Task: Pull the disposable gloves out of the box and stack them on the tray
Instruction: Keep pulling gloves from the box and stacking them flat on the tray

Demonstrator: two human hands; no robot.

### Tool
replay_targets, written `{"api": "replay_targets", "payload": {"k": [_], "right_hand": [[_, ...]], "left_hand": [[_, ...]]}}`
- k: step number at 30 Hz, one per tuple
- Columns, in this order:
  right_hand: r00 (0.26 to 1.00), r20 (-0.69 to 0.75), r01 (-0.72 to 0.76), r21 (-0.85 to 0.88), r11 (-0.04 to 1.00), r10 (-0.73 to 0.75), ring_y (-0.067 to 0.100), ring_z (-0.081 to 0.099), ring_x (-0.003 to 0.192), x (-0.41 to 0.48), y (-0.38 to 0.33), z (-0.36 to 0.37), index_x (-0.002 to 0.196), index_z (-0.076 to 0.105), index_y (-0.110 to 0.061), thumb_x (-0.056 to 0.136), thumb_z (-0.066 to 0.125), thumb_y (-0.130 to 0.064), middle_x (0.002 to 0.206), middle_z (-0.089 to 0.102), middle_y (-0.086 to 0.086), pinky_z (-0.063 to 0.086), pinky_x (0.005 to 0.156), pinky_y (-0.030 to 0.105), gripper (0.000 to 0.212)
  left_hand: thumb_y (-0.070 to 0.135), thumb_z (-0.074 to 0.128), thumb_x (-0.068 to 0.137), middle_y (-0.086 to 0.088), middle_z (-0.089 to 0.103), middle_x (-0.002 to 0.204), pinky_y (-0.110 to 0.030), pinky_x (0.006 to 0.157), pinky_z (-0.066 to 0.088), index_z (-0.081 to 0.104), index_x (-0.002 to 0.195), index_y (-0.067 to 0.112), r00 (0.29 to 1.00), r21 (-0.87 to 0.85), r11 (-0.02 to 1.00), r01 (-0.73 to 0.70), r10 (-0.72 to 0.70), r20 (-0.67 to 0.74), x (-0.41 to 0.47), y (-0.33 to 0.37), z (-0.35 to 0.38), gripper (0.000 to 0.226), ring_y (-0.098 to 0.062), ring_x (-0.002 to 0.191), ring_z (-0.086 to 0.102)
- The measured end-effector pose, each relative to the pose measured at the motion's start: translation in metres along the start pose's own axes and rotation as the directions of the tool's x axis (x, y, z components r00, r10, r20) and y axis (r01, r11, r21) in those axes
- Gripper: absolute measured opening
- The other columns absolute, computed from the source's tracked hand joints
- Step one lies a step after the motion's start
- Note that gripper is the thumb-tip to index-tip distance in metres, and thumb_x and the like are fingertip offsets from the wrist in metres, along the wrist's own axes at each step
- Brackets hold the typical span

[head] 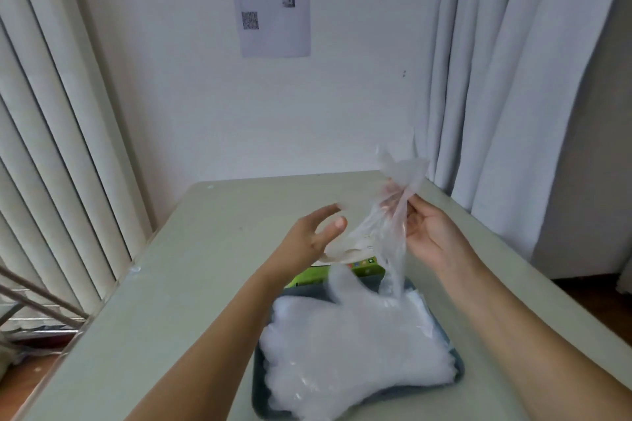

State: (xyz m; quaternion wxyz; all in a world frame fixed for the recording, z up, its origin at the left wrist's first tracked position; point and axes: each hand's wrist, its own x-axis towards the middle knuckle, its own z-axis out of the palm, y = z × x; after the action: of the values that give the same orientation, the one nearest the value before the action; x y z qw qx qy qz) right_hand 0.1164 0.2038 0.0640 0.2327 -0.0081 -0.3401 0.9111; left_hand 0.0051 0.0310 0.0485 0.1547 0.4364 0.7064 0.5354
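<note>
Above the far end of the tray [261,393], the right hand [432,237] pinches a clear disposable glove [393,212] in its fingers, held over the green box [306,277] just beyond the tray. The left hand [306,241] hovers beside it, fingers loosely spread and holding nothing. A stack of gloves [349,345] fills the tray on the tabletop [171,301].

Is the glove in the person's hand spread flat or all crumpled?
Crumpled: the right hand pinches the glove, which hangs bunched and twisted above the tray.

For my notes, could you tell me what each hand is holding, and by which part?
The right hand pinches a glove near its upper end; the left hand looks open, holding nothing.
</note>
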Motion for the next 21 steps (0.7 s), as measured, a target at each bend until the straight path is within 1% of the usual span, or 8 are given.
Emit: {"api": "replay_targets", "payload": {"k": [3, 6, 7, 9, 13, 16, 18, 21], "right_hand": [[1.000, 0.018, -0.015, 0.081, 0.997, 0.014, 0.016, 0.072, 0.087, -0.013, 0.011, 0.009, 0.086, 0.077, -0.002, 0.026, 0.099, -0.015, 0.096, 0.074, 0.010, 0.059, 0.071, 0.028, 0.065], [0.997, 0.049, -0.070, 0.124, 0.990, 0.064, 0.020, 0.072, 0.087, -0.030, 0.019, 0.018, 0.088, 0.076, 0.002, 0.051, 0.089, -0.007, 0.098, 0.073, 0.014, 0.059, 0.074, 0.030, 0.040], [0.996, 0.049, -0.079, 0.136, 0.987, 0.073, 0.021, 0.072, 0.088, -0.037, 0.021, 0.018, 0.086, 0.075, 0.003, 0.066, 0.078, -0.006, 0.098, 0.072, 0.014, 0.059, 0.078, 0.032, 0.023], [0.994, 0.050, -0.108, 0.133, 0.985, 0.102, 0.024, 0.071, 0.091, -0.051, 0.021, 0.019, 0.092, 0.073, 0.007, 0.080, 0.062, -0.007, 0.104, 0.070, 0.018, 0.058, 0.081, 0.036, 0.021], [0.983, 0.041, -0.181, 0.100, 0.978, 0.177, 0.032, 0.068, 0.094, -0.065, 0.008, 0.014, 0.132, 0.050, 0.007, 0.078, 0.073, -0.036, 0.122, 0.058, 0.023, 0.059, 0.074, 0.040, 0.073], [0.962, -0.084, -0.267, -0.085, 0.960, 0.260, 0.038, 0.062, 0.112, -0.076, -0.005, 0.016, 0.117, 0.062, 0.009, 0.077, 0.049, -0.071, 0.120, 0.063, 0.024, 0.051, 0.091, 0.049, 0.091], [0.952, -0.108, -0.303, -0.200, 0.932, 0.286, 0.039, 0.060, 0.113, -0.082, -0.009, 0.019, 0.113, 0.065, 0.009, 0.071, 0.056, -0.066, 0.118, 0.064, 0.025, 0.050, 0.091, 0.047, 0.086], [0.939, -0.158, -0.344, -0.462, 0.818, 0.306, 0.029, 0.070, 0.093, -0.089, -0.007, 0.022, 0.110, 0.061, 0.007, 0.077, 0.070, -0.025, 0.105, 0.070, 0.021, 0.060, 0.074, 0.033, 0.046]], "left_hand": [[0.045, 0.071, 0.082, 0.019, 0.064, 0.120, -0.009, 0.095, 0.041, 0.063, 0.115, 0.029, 0.995, -0.042, 0.995, -0.095, 0.094, -0.024, -0.008, 0.021, 0.018, 0.038, 0.010, 0.114, 0.054], [0.027, 0.069, 0.088, 0.012, 0.070, 0.082, -0.014, 0.070, 0.046, 0.072, 0.090, 0.016, 0.966, -0.127, 0.987, -0.103, 0.068, -0.251, -0.017, 0.034, 0.032, 0.012, 0.000, 0.074, 0.063], [0.026, 0.067, 0.089, 0.008, 0.063, 0.069, -0.016, 0.061, 0.042, 0.070, 0.081, 0.012, 0.950, -0.133, 0.986, -0.100, 0.055, -0.308, -0.020, 0.038, 0.034, 0.016, -0.004, 0.061, 0.055], [0.024, 0.063, 0.092, 0.005, 0.055, 0.061, -0.017, 0.054, 0.039, 0.063, 0.073, 0.010, 0.935, -0.091, 0.989, -0.114, 0.076, -0.345, -0.026, 0.048, 0.032, 0.024, -0.007, 0.054, 0.047], [0.019, 0.058, 0.095, 0.001, 0.065, 0.060, -0.019, 0.056, 0.048, 0.055, 0.078, 0.007, 0.960, 0.055, 0.986, -0.155, 0.164, -0.226, -0.039, 0.068, 0.012, 0.021, -0.011, 0.052, 0.061], [0.022, 0.059, 0.095, 0.005, 0.051, 0.050, -0.020, 0.043, 0.040, 0.052, 0.073, 0.012, 0.991, 0.198, 0.980, -0.029, 0.053, -0.119, -0.039, 0.077, -0.007, 0.025, -0.007, 0.037, 0.045], [0.021, 0.061, 0.094, 0.004, 0.049, 0.050, -0.018, 0.040, 0.036, 0.052, 0.070, 0.012, 0.995, 0.210, 0.974, 0.087, -0.074, -0.071, -0.038, 0.077, -0.017, 0.027, -0.008, 0.035, 0.041], [0.023, 0.063, 0.092, 0.004, 0.047, 0.046, -0.018, 0.045, 0.035, 0.053, 0.063, 0.011, 0.969, 0.228, 0.947, 0.225, -0.241, 0.045, -0.036, 0.067, -0.025, 0.033, -0.011, 0.037, 0.040]]}}
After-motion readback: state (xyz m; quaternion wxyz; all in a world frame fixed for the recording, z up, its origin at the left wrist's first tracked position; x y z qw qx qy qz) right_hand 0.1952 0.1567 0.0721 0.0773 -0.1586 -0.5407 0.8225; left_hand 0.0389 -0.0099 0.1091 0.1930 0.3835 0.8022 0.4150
